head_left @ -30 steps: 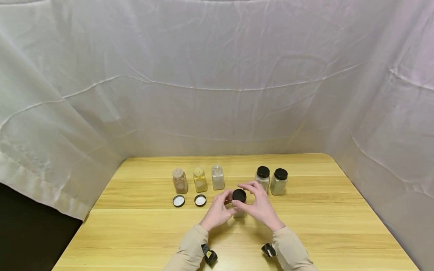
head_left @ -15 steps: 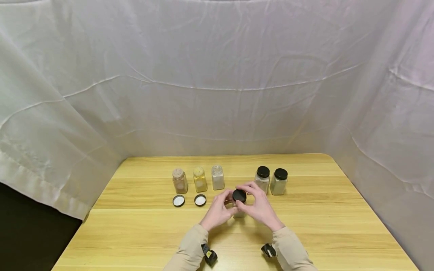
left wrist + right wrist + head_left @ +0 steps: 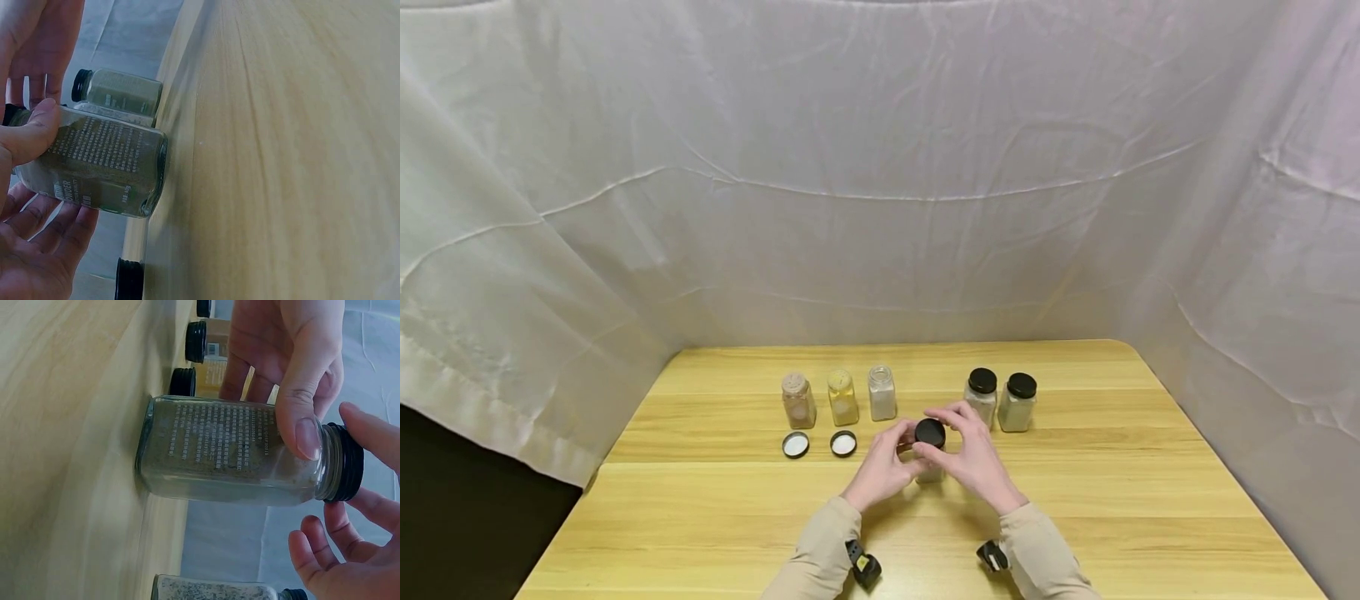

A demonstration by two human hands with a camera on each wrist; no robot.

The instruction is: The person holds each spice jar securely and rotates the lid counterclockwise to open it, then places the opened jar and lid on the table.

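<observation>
A squarish glass spice jar (image 3: pixel 212 450) of greyish powder stands upright on the wooden table, with small white print on its side. My left hand (image 3: pixel 886 468) grips its body, the thumb (image 3: pixel 306 439) pressed to the glass just below the neck and the fingers round the far side. At the top, my right hand (image 3: pixel 976 454) pinches the black screw lid (image 3: pixel 930 432) between thumb and fingers. Glass threads of the neck show under the lid in the right wrist view. The other right fingers spread loosely beside the jar.
Behind, at left, stand a brown jar (image 3: pixel 798 407), a yellow jar (image 3: pixel 843 403) and an uncapped white jar (image 3: pixel 882 398). Two upturned black lids, a left lid (image 3: pixel 795 445) and a right lid (image 3: pixel 843 443), lie before them. Black-lidded jars (image 3: pixel 1018 408) stand at right; grey cloth (image 3: pixel 880 250) surrounds the table.
My right thumb and fingers shift round the lid, turning one way and then back to about their earlier position. The left hand and jar stay in place.
</observation>
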